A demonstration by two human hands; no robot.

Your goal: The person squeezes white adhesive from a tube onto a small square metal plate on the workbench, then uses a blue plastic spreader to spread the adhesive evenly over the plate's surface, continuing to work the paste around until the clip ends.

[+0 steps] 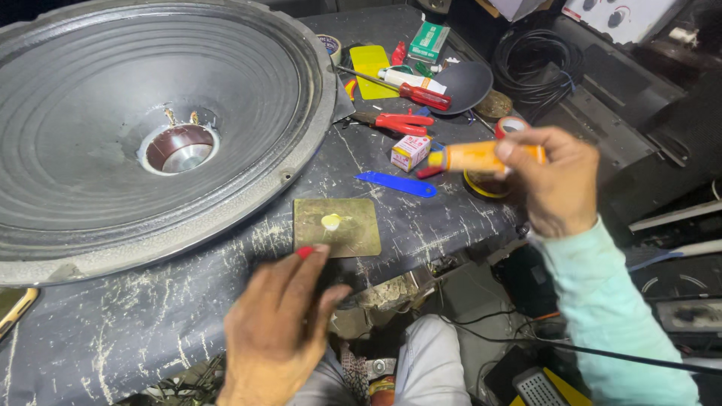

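My right hand (pixel 553 184) holds an orange glue tube (pixel 472 158) level above the table's right edge, its nozzle pointing left. My left hand (pixel 278 327) pinches a small red cap (pixel 304 252) at the fingertips, just below a brass-coloured square plate (pixel 353 229). A yellowish blob of glue (pixel 331 221) sits on that plate. A large black speaker cone (pixel 98 135) with an open centre hole (pixel 180 148) fills the left of the scratched dark table (pixel 150 301).
Beyond the plate lie a blue plastic strip (pixel 397 184), a small pink box (pixel 410 153), red-handled pliers (pixel 398 122), a red screwdriver (pixel 410 92), a yellow card (pixel 371 70), a black dome cap (pixel 465 84), tape rolls and coiled black cable (pixel 538 64).
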